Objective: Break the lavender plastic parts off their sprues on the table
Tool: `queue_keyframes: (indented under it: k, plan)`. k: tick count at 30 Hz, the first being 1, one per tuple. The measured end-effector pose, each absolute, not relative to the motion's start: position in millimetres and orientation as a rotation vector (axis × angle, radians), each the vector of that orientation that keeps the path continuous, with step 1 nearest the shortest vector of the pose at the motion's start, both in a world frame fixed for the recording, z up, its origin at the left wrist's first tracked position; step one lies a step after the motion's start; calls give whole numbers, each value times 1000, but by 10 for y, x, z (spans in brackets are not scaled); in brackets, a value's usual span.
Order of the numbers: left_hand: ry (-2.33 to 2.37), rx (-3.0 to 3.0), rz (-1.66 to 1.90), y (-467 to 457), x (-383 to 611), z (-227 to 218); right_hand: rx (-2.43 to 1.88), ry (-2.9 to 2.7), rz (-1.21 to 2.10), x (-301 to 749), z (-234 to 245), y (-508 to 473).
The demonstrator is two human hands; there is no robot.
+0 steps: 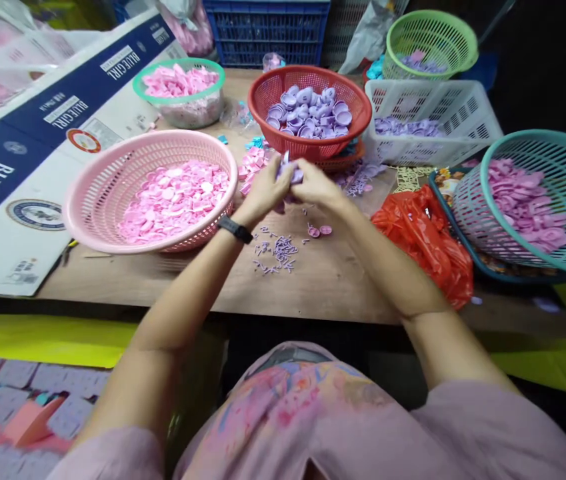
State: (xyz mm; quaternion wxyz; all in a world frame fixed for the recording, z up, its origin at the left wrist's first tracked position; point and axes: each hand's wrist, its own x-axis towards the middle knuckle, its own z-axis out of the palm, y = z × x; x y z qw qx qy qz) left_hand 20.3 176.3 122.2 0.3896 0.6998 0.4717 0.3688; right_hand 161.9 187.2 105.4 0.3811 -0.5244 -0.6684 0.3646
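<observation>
Just in front of the red basket (313, 148), both hands meet over the surface (333, 280). The left hand (265, 190), with a black wristband (235, 229) on its wrist, and the right hand (319, 189) are each closed to a fingertip pinch on the same small purple piece (293, 177). It is held between them a little above the wood and is mostly hidden by the fingers. The piece looks like thin moulded plastic, so it is probably very light, fairly stiff and a bit slick. It is likely best gripped at its edges with the fingertips, since a hard squeeze could bend or snap it. The red basket holds a heap of similar purple round caps. Nearer the person than that basket lie a scatter of purple offcuts (275, 253) and two small pink pieces (319, 231) on the bare wood. To the left of the red basket is a pink basket (70, 213) full of pink discs, and beyond that a bowl with a green rim (183, 113) holds more pink parts beside a printed cardboard box (37, 133). To the right of the red basket is a white crate (463, 113) with purple parts, and a green basket (433, 33) stands behind it. Nearer on that side are a crumpled red bag (423, 233) and a teal basket (487, 167) tipped on its side with pink pieces in it.
</observation>
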Motion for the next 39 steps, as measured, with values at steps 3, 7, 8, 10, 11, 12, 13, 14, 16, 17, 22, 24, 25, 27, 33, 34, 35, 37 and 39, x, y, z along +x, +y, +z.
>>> queue_keyframes:
  k: [3,7,8,10,11,12,13,14,16,17,22,24,25,27,33,34,35,37,39]
  plan:
    - [1210,1923,923,1589,62,708,-1529,-1729,911,1506,546,1663]
    - [1298,2207,843,1501,-109,358,-1594,-1805,874,1457,215,1446]
    - [1300,2253,834,1485,-150,327,-1560,-1835,862,1470,189,1400]
    - [1296,2329,809,1452,-226,303,-1478,-1889,847,1524,171,1318]
    - [1298,2363,793,1435,-258,302,-1434,-1913,843,1563,170,1280]
    - [1305,2391,779,1418,-286,301,-1392,-1930,838,1606,169,1245]
    - [1314,2411,770,1399,-310,297,-1357,-1936,831,1651,165,1209]
    - [1325,2419,767,1380,-330,289,-1331,-1929,822,1697,158,1172]
    - [1352,2401,772,1335,-361,257,-1315,-1876,793,1785,136,1090]
    - [1365,2384,778,1308,-373,236,-1324,-1838,773,1825,123,1044]
    - [1536,2292,880,1090,-370,194,-1373,-1697,565,1973,66,803]
    - [1604,2297,921,974,-317,233,-1384,-1691,476,2008,24,737]
    - [1595,2336,913,920,-276,257,-1386,-1701,445,2022,-5,716]
    - [1502,2460,828,838,-174,299,-1380,-1757,412,2042,-72,698]
    - [1406,2632,590,800,96,279,-1329,-1931,337,2070,-194,719]
    - [1395,2646,589,796,115,268,-1323,-1940,340,2072,-191,720]
    - [1382,2657,597,787,127,258,-1314,-1946,347,2075,-183,720]
    - [1374,2656,626,748,129,245,-1291,-1958,366,2080,-159,718]
    - [1372,2637,634,690,108,235,-1275,-1983,383,2081,-132,716]
